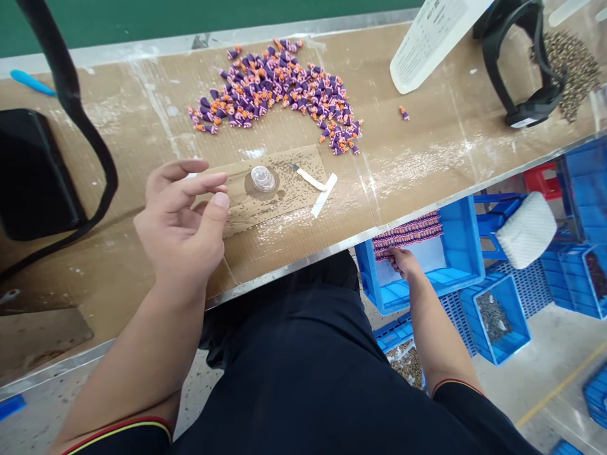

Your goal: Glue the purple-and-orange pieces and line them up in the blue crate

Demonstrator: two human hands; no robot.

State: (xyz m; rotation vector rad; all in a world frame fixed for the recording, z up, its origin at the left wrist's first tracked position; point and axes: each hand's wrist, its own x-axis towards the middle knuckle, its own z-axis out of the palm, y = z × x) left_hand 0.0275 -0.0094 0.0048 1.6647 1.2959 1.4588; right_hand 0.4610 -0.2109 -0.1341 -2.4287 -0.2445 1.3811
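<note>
My left hand [184, 218] is raised above the cardboard-covered table, its fingers curled and apart, with nothing seen between them. Just right of it a small clear round container [262, 179] stands on a wet cardboard piece [296, 197], beside a small white-handled blade [309, 177] and a white strip [324, 196]. Behind these lies a pile of small purple, orange and pink figures [284, 79]. My right hand [402, 260] reaches into a blue crate [462, 246] below the table edge, fingers pinched at the rows of small striped pieces [408, 232]; what they grip is too small to tell.
A black cable [90, 126] arches over a dark device [38, 174] at left. A white container [431, 44], a black strap frame [497, 76] and a pile of small brown pieces [571, 69] are at back right. A stool [526, 230] stands beyond the crate.
</note>
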